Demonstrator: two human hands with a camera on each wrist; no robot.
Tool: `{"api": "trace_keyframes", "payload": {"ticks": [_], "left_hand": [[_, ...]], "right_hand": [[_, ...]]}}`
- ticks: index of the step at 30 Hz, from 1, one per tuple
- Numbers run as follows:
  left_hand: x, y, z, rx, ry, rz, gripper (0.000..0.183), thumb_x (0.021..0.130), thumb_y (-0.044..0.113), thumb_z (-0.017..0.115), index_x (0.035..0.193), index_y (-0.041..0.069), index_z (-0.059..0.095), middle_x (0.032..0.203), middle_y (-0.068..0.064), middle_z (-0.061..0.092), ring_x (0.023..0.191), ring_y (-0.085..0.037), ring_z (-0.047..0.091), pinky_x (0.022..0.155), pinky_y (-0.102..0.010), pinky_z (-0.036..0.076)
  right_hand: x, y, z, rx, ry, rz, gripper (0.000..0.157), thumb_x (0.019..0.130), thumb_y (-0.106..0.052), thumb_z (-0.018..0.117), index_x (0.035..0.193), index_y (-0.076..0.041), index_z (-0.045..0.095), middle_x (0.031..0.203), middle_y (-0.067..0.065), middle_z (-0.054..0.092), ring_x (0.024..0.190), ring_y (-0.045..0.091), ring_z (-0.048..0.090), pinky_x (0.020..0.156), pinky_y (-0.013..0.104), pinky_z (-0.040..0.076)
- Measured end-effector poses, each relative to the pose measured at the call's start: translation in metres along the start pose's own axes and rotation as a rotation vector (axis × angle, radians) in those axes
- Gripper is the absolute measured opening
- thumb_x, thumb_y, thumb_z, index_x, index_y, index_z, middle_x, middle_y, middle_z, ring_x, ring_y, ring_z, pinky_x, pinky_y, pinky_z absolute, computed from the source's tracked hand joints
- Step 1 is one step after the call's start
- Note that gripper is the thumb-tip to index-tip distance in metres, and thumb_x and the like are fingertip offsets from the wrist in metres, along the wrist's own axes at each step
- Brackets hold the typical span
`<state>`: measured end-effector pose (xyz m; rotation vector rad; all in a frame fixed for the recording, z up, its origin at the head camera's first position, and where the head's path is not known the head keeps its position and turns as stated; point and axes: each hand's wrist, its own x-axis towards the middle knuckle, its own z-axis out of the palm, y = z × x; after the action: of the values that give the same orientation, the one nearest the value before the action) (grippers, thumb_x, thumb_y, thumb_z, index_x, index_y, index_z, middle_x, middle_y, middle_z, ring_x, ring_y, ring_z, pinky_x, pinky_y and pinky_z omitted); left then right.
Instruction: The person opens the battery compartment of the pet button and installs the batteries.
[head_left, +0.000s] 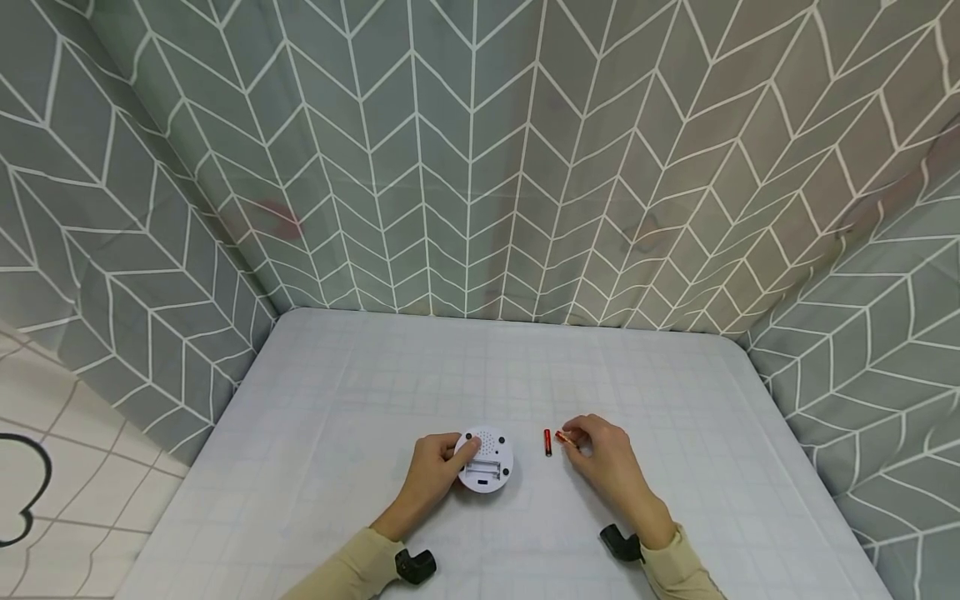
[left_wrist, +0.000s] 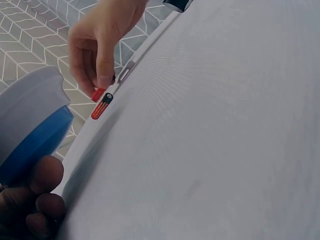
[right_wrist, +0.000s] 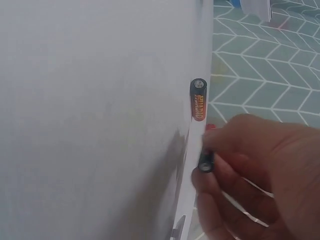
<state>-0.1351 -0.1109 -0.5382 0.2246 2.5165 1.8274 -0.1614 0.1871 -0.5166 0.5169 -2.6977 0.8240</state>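
Note:
A round white device [head_left: 491,479] with small holes, dark feet and an uncovered battery compartment [head_left: 482,470] faces up in my left hand [head_left: 435,467]. My thumb lies on its upper face, and the fingers go beneath it. In the left wrist view its blue part [left_wrist: 42,142] shows above my fingertips [left_wrist: 47,174]. My right hand [head_left: 606,454] pinches a red and black battery [right_wrist: 205,162] between thumb and fingers, just above the table. Beside it, a second battery of the same kind [head_left: 547,442] lies on the table, between the device and my right hand.
A white cloth covers the table [head_left: 375,375]. Patterned curtains [head_left: 465,167] hang behind it and on both sides. Black wrist cameras [head_left: 416,567] sit on both forearms. A small grey item [left_wrist: 125,72] shows at the table edge in the left wrist view; its kind is unclear.

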Motion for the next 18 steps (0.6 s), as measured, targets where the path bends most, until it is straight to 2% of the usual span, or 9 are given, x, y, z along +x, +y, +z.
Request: {"api": "trace_keyframes", "payload": {"ticks": [5, 10, 18], "left_hand": [[0.000, -0.001, 0.000, 0.000, 0.003, 0.001, 0.029, 0.103, 0.032, 0.070, 0.087, 0.008, 0.077, 0.066, 0.006, 0.071, 0.057, -0.005, 0.058, 0.055, -0.020, 0.045], [0.000, -0.002, 0.000, 0.002, 0.004, 0.004, 0.030, 0.103, 0.033, 0.070, 0.086, 0.009, 0.076, 0.065, 0.006, 0.069, 0.057, -0.005, 0.058, 0.055, -0.020, 0.044], [0.000, -0.004, 0.000, -0.014, 0.002, 0.015, 0.031, 0.103, 0.033, 0.070, 0.087, 0.008, 0.077, 0.066, 0.005, 0.072, 0.056, -0.006, 0.060, 0.054, -0.020, 0.046]], "right_hand": [[0.000, -0.006, 0.001, 0.015, 0.042, -0.039, 0.026, 0.079, 0.002, 0.088, 0.100, -0.009, 0.075, 0.088, -0.004, 0.071, 0.077, 0.010, 0.067, 0.069, 0.027, 0.056], [0.000, -0.012, 0.003, 0.026, 0.082, -0.127, 0.028, 0.078, 0.003, 0.087, 0.100, -0.008, 0.075, 0.089, -0.002, 0.071, 0.077, 0.011, 0.068, 0.067, 0.028, 0.058], [0.002, -0.020, 0.005, 0.135, 0.056, -0.239, 0.027, 0.079, 0.003, 0.088, 0.100, -0.009, 0.074, 0.091, -0.002, 0.071, 0.080, 0.010, 0.068, 0.065, 0.026, 0.060]]}}
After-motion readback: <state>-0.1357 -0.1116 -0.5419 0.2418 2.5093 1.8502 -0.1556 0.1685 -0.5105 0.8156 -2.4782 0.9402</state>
